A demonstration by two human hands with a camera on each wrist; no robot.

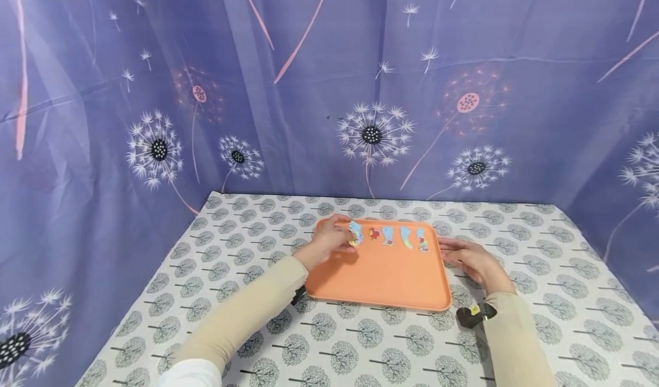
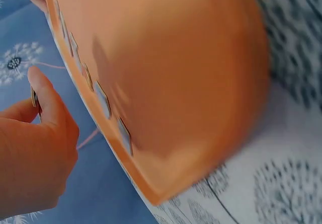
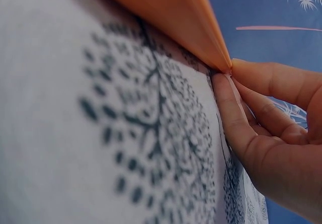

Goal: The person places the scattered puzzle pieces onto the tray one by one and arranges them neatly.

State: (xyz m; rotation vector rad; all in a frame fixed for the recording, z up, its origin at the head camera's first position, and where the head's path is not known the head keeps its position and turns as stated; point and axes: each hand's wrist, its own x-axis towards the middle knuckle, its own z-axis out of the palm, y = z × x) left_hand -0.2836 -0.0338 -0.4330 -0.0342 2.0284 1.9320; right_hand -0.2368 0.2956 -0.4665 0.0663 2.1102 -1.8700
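The orange tray [image 1: 381,278] lies on the table. Over its far left corner my left hand [image 1: 332,239] pinches a small, flat light-blue piece with a coloured print [image 1: 356,234]; the left wrist view shows this piece edge-on between thumb and fingers [image 2: 48,90]. Several similar flat pieces lie in a row along the tray's far side, among them a red one [image 1: 374,234] and a blue-and-green one [image 1: 406,237]. At the tray's right rim is my right hand [image 1: 471,259]. In the right wrist view its thumb and fingertips [image 3: 229,95] meet on the rim, pinching it.
A white cloth printed with grey trees [image 1: 368,341] covers the table. Behind it hangs a purple curtain with dandelions [image 1: 309,118]. A black wrist camera [image 1: 468,316] sits at my right wrist, close to the tray's near right corner.
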